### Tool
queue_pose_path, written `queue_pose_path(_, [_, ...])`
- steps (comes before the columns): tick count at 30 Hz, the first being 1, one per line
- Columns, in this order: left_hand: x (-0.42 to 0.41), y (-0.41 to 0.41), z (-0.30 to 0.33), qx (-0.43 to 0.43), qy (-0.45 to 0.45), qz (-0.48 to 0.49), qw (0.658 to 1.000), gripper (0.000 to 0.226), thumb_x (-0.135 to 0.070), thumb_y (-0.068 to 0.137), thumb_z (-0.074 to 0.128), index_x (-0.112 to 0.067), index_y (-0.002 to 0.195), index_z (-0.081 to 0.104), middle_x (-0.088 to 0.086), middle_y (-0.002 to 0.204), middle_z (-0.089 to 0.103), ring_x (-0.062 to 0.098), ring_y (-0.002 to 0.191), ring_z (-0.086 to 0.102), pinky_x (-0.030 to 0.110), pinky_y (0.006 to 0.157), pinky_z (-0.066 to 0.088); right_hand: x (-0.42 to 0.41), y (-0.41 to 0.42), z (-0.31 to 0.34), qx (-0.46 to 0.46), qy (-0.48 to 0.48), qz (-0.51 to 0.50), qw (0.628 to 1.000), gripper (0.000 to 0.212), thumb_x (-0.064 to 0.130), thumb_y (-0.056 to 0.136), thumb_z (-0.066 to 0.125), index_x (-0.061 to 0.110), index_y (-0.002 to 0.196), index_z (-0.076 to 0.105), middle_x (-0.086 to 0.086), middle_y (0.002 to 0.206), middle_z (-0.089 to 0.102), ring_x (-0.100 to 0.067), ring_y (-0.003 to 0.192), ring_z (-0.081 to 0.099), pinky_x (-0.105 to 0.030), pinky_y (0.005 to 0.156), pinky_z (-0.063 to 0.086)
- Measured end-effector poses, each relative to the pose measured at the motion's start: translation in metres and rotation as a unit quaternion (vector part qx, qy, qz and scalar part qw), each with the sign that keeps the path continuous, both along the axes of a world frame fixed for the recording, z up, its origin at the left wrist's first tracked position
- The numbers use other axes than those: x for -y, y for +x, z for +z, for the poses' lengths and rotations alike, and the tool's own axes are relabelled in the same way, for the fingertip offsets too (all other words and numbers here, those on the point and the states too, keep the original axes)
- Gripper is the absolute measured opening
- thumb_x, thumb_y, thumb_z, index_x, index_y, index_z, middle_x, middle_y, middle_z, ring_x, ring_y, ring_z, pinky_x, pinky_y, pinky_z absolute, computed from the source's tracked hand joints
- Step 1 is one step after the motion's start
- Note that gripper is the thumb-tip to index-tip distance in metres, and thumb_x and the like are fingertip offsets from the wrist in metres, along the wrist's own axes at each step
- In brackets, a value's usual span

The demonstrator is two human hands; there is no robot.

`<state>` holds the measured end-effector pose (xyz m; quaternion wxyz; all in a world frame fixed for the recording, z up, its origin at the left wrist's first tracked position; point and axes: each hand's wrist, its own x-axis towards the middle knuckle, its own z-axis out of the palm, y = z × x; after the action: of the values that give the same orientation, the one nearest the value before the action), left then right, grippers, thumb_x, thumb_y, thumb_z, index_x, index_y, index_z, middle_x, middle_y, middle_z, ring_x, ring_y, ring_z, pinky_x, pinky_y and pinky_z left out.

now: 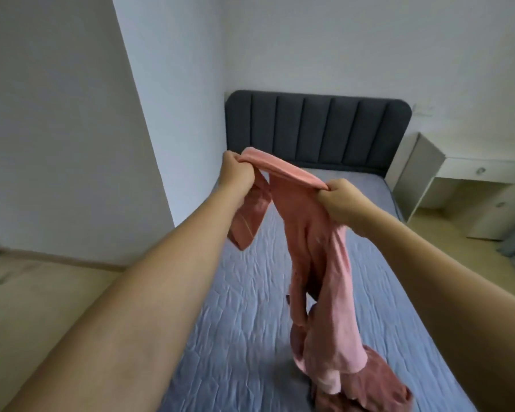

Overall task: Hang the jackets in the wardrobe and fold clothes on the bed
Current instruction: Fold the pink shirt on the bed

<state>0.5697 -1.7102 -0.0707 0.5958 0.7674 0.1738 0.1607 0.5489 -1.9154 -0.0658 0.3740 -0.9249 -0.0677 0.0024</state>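
Note:
A pink garment [309, 239] hangs in the air over the bed [244, 307], held up by its banded top edge. My left hand [238, 172] grips the left end of that band, and my right hand [341, 200] grips the right end. One short flap dangles below my left hand. The long part drops down to a darker pink heap of clothing [369, 385] lying on the blue-grey quilted bedcover near the front. No wardrobe or jacket is in view.
A dark grey padded headboard [318, 129] stands against the far wall. A white desk with drawers [470, 185] is at the right beside the bed. White wall panels rise on the left, with pale wooden floor [42, 292] below them.

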Motion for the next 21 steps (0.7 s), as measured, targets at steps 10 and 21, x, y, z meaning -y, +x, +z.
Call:
queue_pose_path(10, [-0.063,-0.106,-0.242,-0.361,-0.193,-0.037,0.912,0.035,-0.021,0.098,0.046,-0.001,0.076,0.066,0.016,0.074,0.068,0.03,0.079,0.062,0.035,0.079,0.05,-0.079,-0.069,-0.258,-0.522,-0.092,0.22,0.819,0.027,0.012,0.094,0.048,0.001,0.116,0.058,-0.012,0.109,0.058,-0.019,0.091,0.053,-0.033,0.08,0.047])
queue_pose_path(21, [-0.104,-0.128,-0.634,-0.57,0.214,-0.199,0.768,0.038,-0.029,0.09,0.049,-0.007,0.119,0.058,0.019,0.127,0.059,0.034,0.118,0.056,0.037,0.096,0.047,-0.039,0.044,-0.607,-0.342,-0.327,0.17,0.864,0.046,0.019,0.096,0.044,0.011,0.141,0.04,-0.013,0.144,0.043,-0.03,0.13,0.044,-0.035,0.104,0.036])
